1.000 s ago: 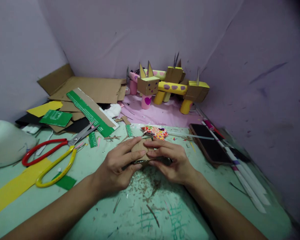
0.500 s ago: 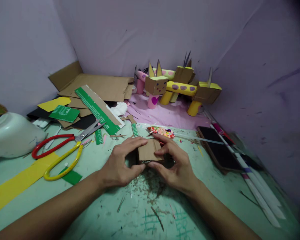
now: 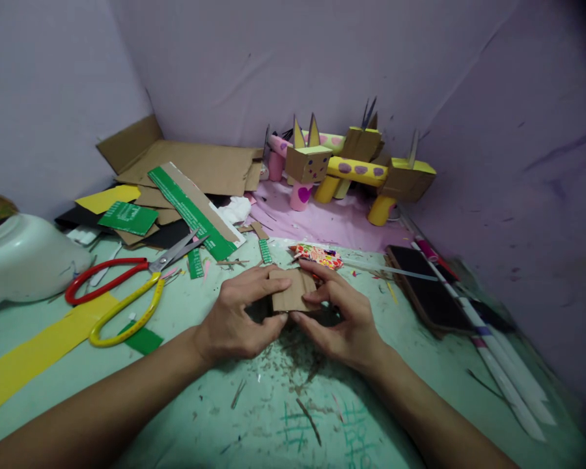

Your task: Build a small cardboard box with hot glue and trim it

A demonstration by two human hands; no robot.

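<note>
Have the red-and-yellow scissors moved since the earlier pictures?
No. Judged against the green-and-brown cardboard strip, the scissors lie as before, blade tips still at its green edge; the whole view shifted, carrying both together.

1 head-worn view, forward and down, from close above the green tabletop (image 3: 190, 436)

You're at a craft corner, home or classroom unclear. Evidence: plain lilac walls (image 3: 200, 65), meeting upper left; your scrap-littered pale-green tabletop (image 3: 200, 430); red-and-yellow-handled metal scissors (image 3: 155, 266), centre left; flattened brown cardboard box (image 3: 200, 166), upper left; pink-and-yellow tube-bodied animal figures (image 3: 308, 164), cardboard-headed, upper right of centre.
</note>
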